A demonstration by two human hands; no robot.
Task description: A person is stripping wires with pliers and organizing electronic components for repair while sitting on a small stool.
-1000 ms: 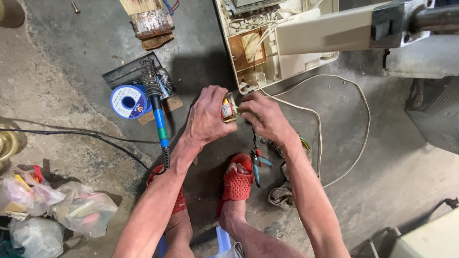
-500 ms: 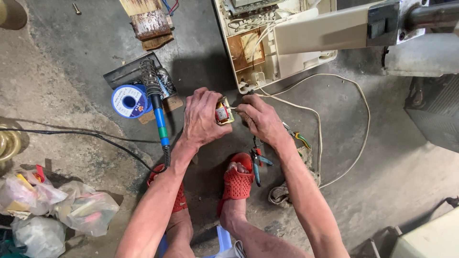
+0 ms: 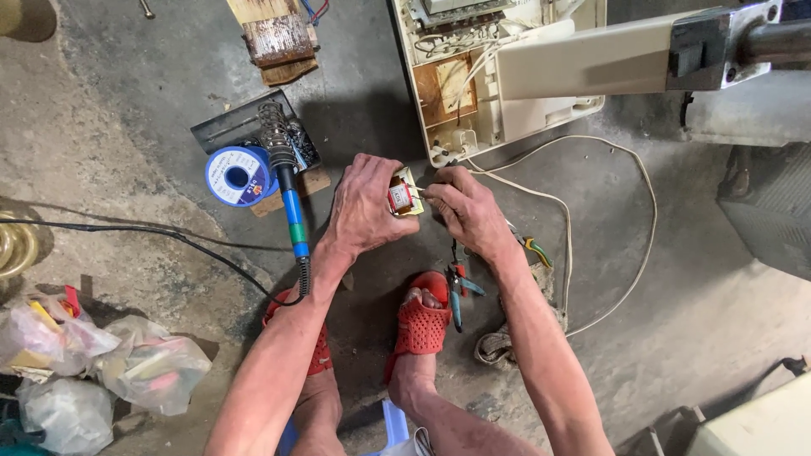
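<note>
The left hand (image 3: pixel 365 211) grips a small transformer (image 3: pixel 404 195) steady over the floor so the right hand's (image 3: pixel 467 208) pinched fingertips can work its thin wires; soldering iron (image 3: pixel 287 190) rests nearby

I am squatting in a rough repair workshop, on a stained concrete floor (image 3: pixel 127 127) strewn with my soldering iron (image 3: pixel 287 181) on its stand, a solder spool (image 3: pixel 236 176), pliers (image 3: pixel 460 283), loose white cable (image 3: pixel 591 228) and an opened cream appliance casing (image 3: pixel 498 76) showing its wiring.
</note>
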